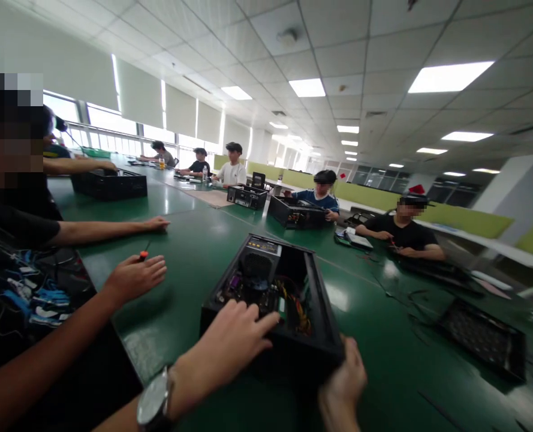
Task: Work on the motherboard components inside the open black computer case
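An opened black computer case [327, 294] lies in front of me on the green table. Inside it are a power supply [261, 246] at the far end and a bundle of yellow, red and black cables [298, 306]. My left hand [230, 336], with a watch [153, 397] on the wrist, reaches over the case's near left edge. Its index finger is stretched out over the inside and its fingers are apart; any contact with the parts cannot be made out. At the near right corner my right hand [347, 375] grips the case wall, partly blurred.
To my left, a person's hand [135, 276] holds an orange-handled screwdriver [143, 256], beside another outstretched arm [108, 232]. More computer cases [293, 213] stand farther along the table [194, 240]. At right lie a black tray-like panel [482, 342] and loose cables. Several people sit around.
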`<state>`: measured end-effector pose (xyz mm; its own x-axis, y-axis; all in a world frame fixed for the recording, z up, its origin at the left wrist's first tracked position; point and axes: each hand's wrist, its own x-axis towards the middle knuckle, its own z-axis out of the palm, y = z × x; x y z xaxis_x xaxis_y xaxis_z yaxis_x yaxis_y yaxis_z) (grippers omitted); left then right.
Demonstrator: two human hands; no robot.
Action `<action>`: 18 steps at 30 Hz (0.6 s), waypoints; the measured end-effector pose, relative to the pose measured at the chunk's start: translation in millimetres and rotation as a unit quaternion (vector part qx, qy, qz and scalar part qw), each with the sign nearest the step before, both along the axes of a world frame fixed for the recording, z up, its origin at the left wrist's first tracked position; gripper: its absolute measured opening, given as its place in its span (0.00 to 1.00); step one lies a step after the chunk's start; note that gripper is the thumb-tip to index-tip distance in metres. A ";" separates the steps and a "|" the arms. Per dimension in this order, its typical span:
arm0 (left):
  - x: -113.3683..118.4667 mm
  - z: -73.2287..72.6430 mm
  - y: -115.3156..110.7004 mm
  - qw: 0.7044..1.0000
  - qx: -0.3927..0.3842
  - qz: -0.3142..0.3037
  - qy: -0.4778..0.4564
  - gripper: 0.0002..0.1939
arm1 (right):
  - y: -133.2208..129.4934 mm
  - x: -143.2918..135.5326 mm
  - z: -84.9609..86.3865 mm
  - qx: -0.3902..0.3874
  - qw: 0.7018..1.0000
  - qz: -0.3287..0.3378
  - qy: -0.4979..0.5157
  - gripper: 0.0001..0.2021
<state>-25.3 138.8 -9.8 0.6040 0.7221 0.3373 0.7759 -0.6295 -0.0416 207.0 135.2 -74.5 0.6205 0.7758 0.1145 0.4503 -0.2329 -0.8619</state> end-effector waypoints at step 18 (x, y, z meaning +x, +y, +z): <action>38.5 -49.0 25.1 0.977 -0.077 -0.148 -0.129 0.26 | -20.0 75.5 -46.1 0.028 0.966 0.194 0.168 0.26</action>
<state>13.2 163.9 -58.8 0.7032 0.5828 0.4072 0.5308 -0.8114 0.2447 282.4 115.2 -120.6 0.2943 0.9557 0.0056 0.1865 -0.0517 -0.9811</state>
